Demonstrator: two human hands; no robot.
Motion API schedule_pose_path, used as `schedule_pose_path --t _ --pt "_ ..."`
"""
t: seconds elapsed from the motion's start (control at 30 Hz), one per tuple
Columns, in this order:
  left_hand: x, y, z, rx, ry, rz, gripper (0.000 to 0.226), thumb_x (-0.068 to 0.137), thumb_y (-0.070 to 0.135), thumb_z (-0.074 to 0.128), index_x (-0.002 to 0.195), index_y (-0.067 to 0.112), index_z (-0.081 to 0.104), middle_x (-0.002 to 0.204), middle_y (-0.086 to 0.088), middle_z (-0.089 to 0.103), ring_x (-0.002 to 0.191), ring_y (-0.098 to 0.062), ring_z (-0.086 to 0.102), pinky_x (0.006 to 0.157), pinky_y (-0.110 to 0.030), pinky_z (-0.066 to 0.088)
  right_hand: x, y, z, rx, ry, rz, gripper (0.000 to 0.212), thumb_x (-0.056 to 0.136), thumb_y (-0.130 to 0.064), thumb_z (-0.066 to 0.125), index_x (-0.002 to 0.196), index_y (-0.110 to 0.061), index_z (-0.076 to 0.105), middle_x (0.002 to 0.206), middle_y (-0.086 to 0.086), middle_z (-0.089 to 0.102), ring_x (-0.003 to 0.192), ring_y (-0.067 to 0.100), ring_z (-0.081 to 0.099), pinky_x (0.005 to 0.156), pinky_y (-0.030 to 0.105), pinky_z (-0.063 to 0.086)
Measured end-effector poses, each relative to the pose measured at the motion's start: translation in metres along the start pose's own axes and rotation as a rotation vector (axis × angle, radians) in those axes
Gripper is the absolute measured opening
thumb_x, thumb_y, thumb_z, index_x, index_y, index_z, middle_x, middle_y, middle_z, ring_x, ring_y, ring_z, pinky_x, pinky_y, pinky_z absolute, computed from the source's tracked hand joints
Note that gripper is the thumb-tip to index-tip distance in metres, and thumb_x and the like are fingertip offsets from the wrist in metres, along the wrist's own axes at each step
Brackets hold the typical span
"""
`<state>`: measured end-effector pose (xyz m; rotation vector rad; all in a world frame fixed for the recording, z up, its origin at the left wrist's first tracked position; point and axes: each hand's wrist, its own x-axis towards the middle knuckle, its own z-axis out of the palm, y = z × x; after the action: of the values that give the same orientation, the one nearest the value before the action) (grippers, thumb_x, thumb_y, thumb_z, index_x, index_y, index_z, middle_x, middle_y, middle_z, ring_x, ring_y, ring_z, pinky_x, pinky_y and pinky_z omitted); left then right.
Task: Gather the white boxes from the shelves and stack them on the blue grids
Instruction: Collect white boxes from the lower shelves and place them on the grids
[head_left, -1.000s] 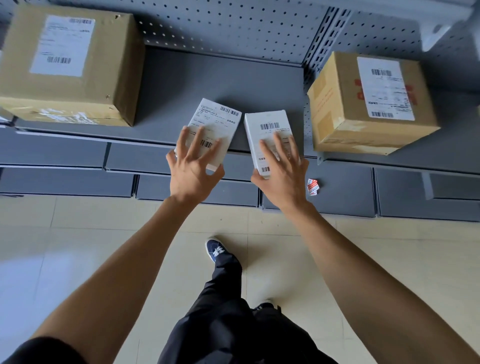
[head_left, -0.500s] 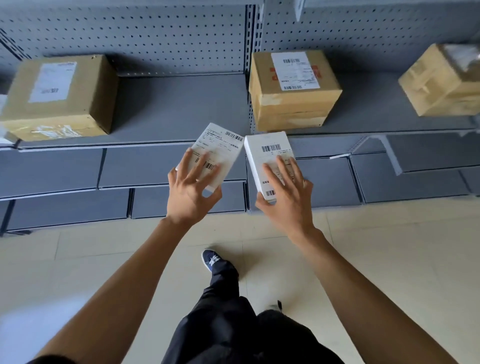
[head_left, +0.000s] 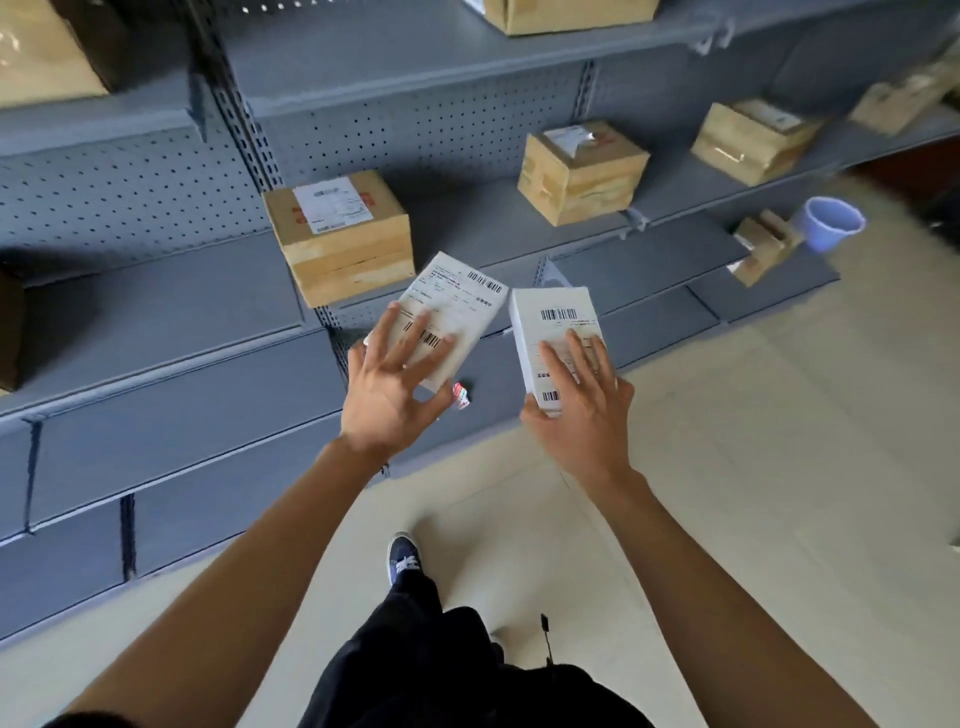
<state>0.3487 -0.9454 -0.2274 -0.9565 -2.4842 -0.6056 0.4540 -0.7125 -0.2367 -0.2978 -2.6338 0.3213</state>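
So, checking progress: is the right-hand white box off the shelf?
Off. The right hand holds the white box in the air before the shelf.

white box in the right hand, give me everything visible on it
The small white rectangular cardboard box is closed and looks undamaged. Its top face carries a printed label with one barcode near the far end, another near the near end, and small text too blurred to read. It is held in the air in front of the grey metal shelves, long axis pointing away, tilted slightly. The right hand grips its near end, fingers spread over the top.
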Motion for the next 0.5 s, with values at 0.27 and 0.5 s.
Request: schedule_pose_path --t 0.27,0.5 --pt "0.064 0.052 0.051 -0.053 -0.07 0.198 0.052 0.086 0.043 0.067 0.136 0.032 0.063 0.156 0.0 0.045 0.15 -0.037 0.028 0.093 -0.053 0.039 -0.014 0.067 -0.031 -0.087 0.026 0.252 0.063 0.082 -0.048 0.062 0.141 -0.029 0.053 0.157 0.003 0.041 0.145 0.031 0.032 0.09 0.053 0.042" --pt "0.132 0.074 0.113 -0.148 -0.078 0.298 0.051 0.085 0.043 0.066 0.135 0.032 0.063 0.155 -0.001 0.046 0.148 -0.037 0.031 0.094 -0.057 0.039 0.018 0.12 -0.044 -0.185 0.0 0.403 0.063 0.084 -0.049 0.062 0.142 -0.028 0.05 0.158 0.003 0.038 0.147 0.032 0.029 0.093 0.056 0.043"
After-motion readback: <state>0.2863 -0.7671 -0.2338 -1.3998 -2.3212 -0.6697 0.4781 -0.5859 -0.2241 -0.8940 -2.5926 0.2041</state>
